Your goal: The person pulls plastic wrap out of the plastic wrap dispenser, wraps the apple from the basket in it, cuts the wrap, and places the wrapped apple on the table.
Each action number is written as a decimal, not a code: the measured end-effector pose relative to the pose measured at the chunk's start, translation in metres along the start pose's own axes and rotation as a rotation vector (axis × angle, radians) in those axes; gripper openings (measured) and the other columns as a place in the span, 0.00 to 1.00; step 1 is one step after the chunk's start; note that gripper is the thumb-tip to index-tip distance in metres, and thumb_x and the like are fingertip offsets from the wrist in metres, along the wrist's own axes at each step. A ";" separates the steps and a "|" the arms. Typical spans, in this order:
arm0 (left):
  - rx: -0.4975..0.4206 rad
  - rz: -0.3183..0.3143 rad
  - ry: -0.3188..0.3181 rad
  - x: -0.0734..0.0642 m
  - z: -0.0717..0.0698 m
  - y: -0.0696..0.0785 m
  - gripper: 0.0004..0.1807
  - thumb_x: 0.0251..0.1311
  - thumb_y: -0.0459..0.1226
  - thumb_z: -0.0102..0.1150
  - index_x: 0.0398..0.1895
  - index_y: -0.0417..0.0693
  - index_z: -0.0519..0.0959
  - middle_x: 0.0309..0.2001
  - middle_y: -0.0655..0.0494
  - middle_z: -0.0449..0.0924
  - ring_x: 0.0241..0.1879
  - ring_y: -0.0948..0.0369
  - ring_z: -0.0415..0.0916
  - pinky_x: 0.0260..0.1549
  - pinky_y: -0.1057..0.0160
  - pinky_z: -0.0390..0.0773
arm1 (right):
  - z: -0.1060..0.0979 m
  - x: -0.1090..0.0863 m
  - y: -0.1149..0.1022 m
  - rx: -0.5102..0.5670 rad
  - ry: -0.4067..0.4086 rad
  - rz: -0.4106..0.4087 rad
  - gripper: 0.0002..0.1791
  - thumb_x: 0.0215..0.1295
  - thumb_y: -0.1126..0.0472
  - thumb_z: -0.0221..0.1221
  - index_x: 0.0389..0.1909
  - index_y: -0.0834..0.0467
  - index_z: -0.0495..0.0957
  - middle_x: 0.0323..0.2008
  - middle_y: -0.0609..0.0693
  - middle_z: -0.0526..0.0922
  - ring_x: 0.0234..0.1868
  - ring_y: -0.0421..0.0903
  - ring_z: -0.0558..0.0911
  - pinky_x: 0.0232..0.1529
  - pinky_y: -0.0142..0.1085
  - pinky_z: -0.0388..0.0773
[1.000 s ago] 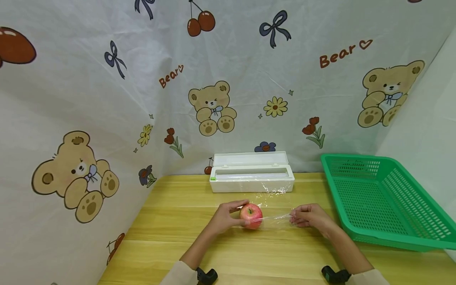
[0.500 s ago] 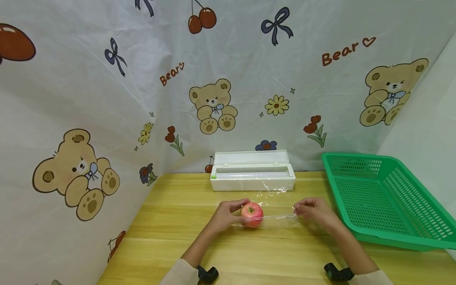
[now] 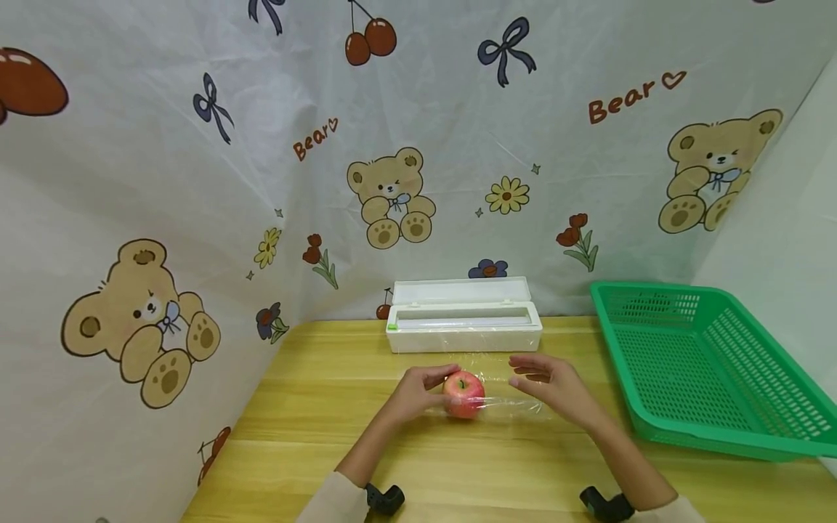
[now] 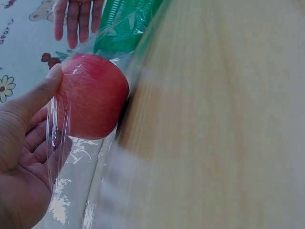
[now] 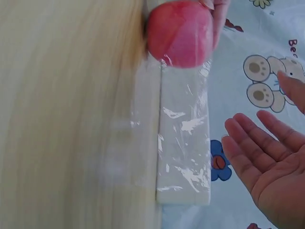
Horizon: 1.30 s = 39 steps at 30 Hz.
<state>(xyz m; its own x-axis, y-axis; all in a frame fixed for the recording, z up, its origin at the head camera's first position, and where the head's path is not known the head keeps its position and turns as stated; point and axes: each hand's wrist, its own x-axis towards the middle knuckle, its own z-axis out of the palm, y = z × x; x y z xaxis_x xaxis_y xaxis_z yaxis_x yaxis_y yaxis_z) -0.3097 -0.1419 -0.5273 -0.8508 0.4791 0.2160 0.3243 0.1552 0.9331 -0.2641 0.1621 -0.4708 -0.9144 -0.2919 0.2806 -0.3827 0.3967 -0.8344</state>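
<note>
Red skin mottled with yellow marks the apple (image 3: 465,396), which sits between the thumb and fingers of the left hand (image 3: 415,394), on the near middle of the wooden bench (image 3: 497,465); whether its base touches the wood cannot be made out. Clear film (image 3: 516,408) lies over the apple and the left hand. The left grip is narrow, holding the apple from its left side, thumb on the near side and index finger on the far side.

The right hand (image 3: 556,388) is raised to the right of the apple, well apart from it, its grip wide and holding nothing, thumb and fingers spread and pointing towards the apple. Both forearms reach forward and lean inward, a black device (image 3: 386,500) at the left wrist.

Nearly round, the apple has no clear long axis; its stem end faces up. The film's near edge runs crosswise, left to right, past the apple's front.

Behind stands a white box (image 3: 464,340), lid (image 3: 461,292) raised, its long axis also left to right. A green basket (image 3: 680,378) sits at the far right.
</note>
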 end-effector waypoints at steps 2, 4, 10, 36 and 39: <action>0.006 -0.007 -0.004 0.002 -0.001 0.001 0.32 0.55 0.33 0.76 0.65 0.44 0.79 0.63 0.55 0.79 0.65 0.56 0.74 0.60 0.59 0.76 | 0.006 0.003 0.000 0.018 -0.021 -0.014 0.27 0.66 0.58 0.68 0.62 0.66 0.77 0.55 0.61 0.83 0.55 0.59 0.83 0.57 0.48 0.81; 0.014 -0.011 -0.011 0.004 -0.002 0.002 0.32 0.55 0.34 0.76 0.65 0.44 0.78 0.63 0.54 0.79 0.65 0.56 0.74 0.60 0.60 0.76 | 0.012 0.005 0.002 0.033 -0.042 -0.016 0.29 0.66 0.58 0.68 0.64 0.66 0.75 0.57 0.61 0.82 0.57 0.61 0.82 0.58 0.52 0.79; 0.017 -0.005 -0.032 0.008 -0.005 0.003 0.32 0.59 0.35 0.73 0.66 0.38 0.76 0.64 0.49 0.78 0.65 0.53 0.74 0.59 0.61 0.77 | 0.023 0.014 0.000 0.066 -0.082 -0.004 0.32 0.66 0.58 0.68 0.66 0.69 0.73 0.59 0.64 0.80 0.60 0.64 0.80 0.59 0.52 0.79; -0.010 -0.025 -0.043 0.016 -0.011 -0.001 0.29 0.65 0.32 0.66 0.67 0.30 0.71 0.63 0.41 0.77 0.62 0.47 0.76 0.57 0.61 0.79 | 0.066 0.042 0.020 0.123 -0.189 0.030 0.39 0.59 0.61 0.74 0.64 0.78 0.70 0.61 0.71 0.76 0.59 0.64 0.80 0.56 0.47 0.81; -0.016 -0.030 -0.039 0.016 -0.011 -0.001 0.29 0.64 0.31 0.67 0.67 0.30 0.72 0.63 0.42 0.78 0.62 0.47 0.76 0.57 0.61 0.79 | 0.068 0.042 0.022 0.118 -0.186 0.031 0.38 0.59 0.60 0.73 0.64 0.77 0.70 0.60 0.70 0.78 0.58 0.63 0.81 0.55 0.46 0.82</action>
<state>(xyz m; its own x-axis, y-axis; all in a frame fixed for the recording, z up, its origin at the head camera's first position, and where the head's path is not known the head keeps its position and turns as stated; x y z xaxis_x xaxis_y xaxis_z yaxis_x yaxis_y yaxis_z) -0.3283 -0.1440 -0.5217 -0.8431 0.5080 0.1765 0.2915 0.1560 0.9438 -0.3018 0.0994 -0.5098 -0.8811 -0.4408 0.1710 -0.3268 0.3065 -0.8940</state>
